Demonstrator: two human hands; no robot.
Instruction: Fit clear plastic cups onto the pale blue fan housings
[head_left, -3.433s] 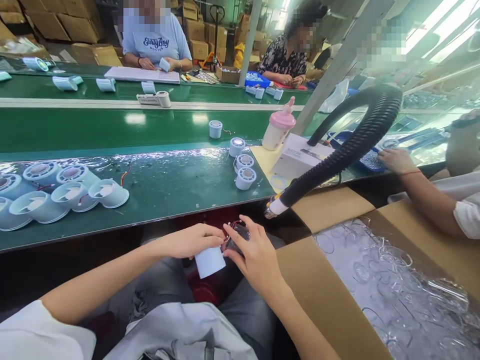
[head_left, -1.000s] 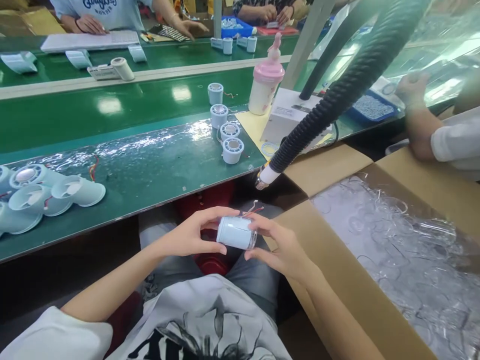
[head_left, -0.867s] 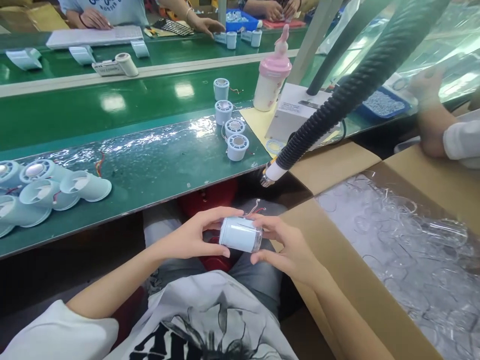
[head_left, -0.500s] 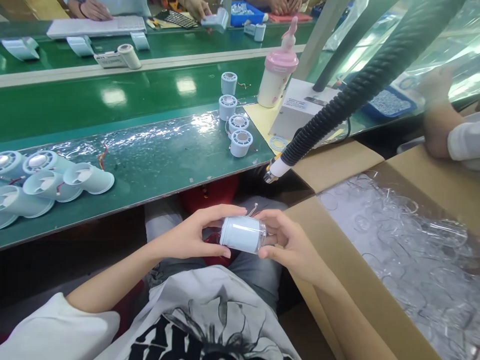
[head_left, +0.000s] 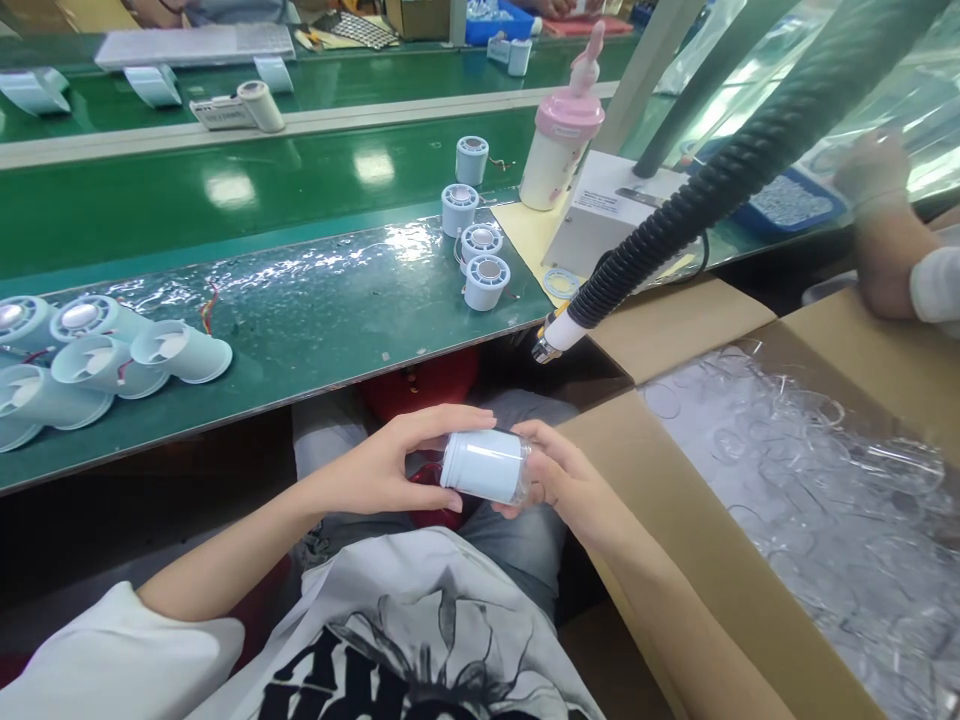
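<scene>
Over my lap, a light-blue cylindrical housing lies on its side between my hands. My left hand is closed round its left end, thumb below and fingers above. At the right end, my right hand grips a clear plastic sleeve that fits around the housing. Its fingers are bent over the rim, and the far side of the sleeve is hidden. Similar light-blue housings lie in a group on the left of the bench, some with thin wires. Several more housings with round metal centres stand near the middle.
A cardboard box of clear plastic parts stands at my right. Above its edge hangs a black ribbed hose with a metal-tipped tool. A pink-lidded bottle and a white device stand behind. A co-worker's arm is at right.
My right hand's fingers have turned and curled further round the sleeve's end. The wires above the housing have gone from sight. Across the bench, a co-worker's hand with a light-blue part has left view.
</scene>
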